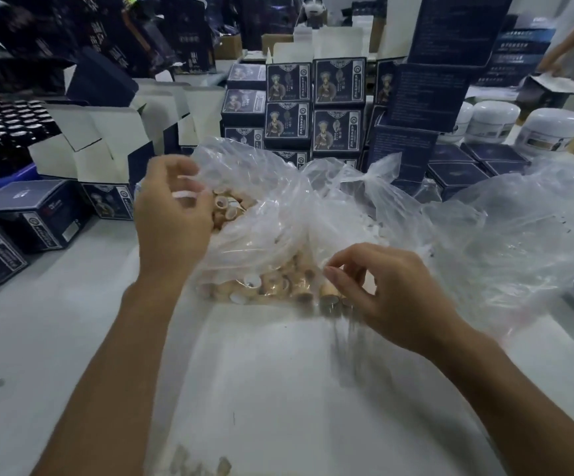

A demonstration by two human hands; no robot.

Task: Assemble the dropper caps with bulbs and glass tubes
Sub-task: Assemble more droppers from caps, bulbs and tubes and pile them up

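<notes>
A clear plastic bag (278,235) full of tan dropper caps (278,286) lies in the middle of the white table. My left hand (172,221) is at the bag's open mouth, fingers curled round a small white bulb (183,194); the hand is blurred. My right hand (392,293) is at the bag's near right corner and pinches a tan cap (330,297). A blurred grey streak, seemingly a glass tube (342,334), hangs below that cap. A second bag (375,214) behind holds white pieces. A few blurred tan pieces (206,465) lie at the table's near edge.
Dark blue printed boxes (313,108) stand stacked behind the bags, with open cartons (106,146) and a tray of dark bottles (0,132) at the left. White jars (550,132) stand at the right, above a large crumpled bag (526,235). Another person's arm (567,39) is at the far right.
</notes>
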